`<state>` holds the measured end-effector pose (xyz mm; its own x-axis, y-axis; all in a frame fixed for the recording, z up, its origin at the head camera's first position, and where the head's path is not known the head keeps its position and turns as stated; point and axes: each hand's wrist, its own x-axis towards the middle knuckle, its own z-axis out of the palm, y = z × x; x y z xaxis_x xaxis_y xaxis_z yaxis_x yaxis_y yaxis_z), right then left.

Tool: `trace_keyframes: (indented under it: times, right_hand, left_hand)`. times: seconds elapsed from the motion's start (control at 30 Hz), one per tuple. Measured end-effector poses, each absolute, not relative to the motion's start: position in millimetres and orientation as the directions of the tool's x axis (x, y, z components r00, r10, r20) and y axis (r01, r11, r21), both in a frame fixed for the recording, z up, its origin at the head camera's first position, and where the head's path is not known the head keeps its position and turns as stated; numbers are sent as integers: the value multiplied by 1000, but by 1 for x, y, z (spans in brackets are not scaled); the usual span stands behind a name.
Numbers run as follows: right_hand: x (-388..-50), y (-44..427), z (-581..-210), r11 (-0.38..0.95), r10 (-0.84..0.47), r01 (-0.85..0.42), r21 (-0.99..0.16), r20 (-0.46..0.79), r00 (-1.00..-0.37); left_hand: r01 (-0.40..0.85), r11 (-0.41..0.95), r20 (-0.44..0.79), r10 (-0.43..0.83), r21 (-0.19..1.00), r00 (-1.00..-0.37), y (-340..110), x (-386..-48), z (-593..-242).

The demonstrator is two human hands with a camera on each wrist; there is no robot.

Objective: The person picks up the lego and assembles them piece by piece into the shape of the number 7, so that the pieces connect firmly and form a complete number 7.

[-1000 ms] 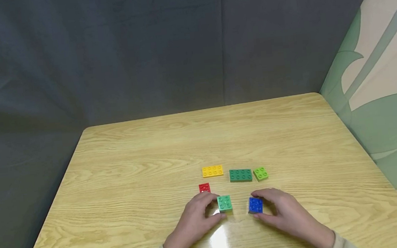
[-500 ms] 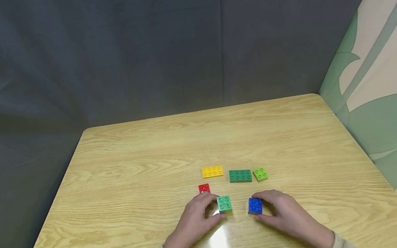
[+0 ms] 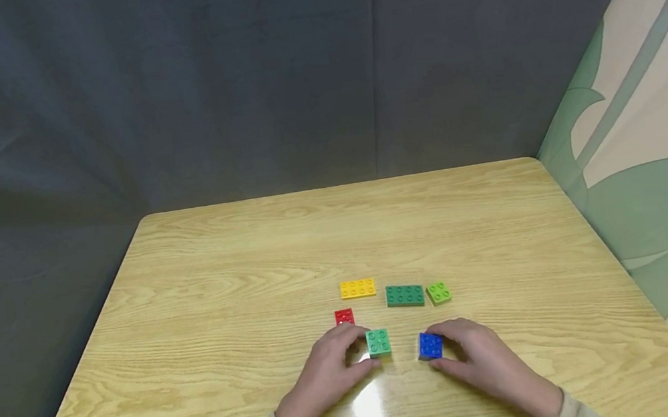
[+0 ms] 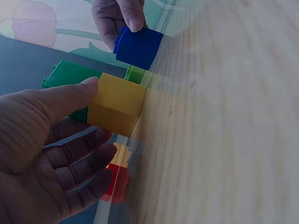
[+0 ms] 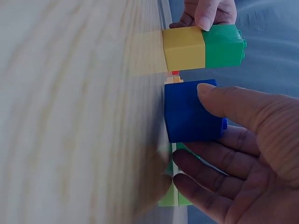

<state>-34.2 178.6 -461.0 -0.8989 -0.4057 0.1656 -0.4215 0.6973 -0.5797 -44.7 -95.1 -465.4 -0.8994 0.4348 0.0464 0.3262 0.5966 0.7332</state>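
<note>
A green brick [image 3: 378, 342] sits on top of a yellow brick [image 4: 118, 101], and the stack stands on the table. My left hand [image 3: 326, 372] pinches this stack between thumb and fingers. To its right, my right hand [image 3: 487, 361] grips a blue brick [image 3: 430, 345] that rests on the table [image 3: 253, 377]. A gap separates the stack from the blue brick. In the right wrist view the blue brick [image 5: 191, 111] has the thumb on its near side.
Behind the hands lie a flat yellow brick [image 3: 357, 289], a dark green brick [image 3: 405, 295] and a lime brick [image 3: 439, 293]. Just beyond my left fingers is a red brick [image 3: 344, 316], partly covered. Dark cloth [image 3: 250, 89] hangs behind the table.
</note>
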Motion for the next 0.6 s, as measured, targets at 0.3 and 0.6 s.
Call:
trace_keyframes:
  times: [0.3, 0.6]
  right_hand:
    - [-35, 178, -461, 680, -403, -426, -597, 181, -897]
    - [-35, 178, -454, 681, -383, -380, -626, 138, -914]
  left_hand:
    - [332, 596, 51, 437, 731, -898, -95, -44, -465]
    - [330, 600, 48, 437, 729, -898, -95, -44, -465]
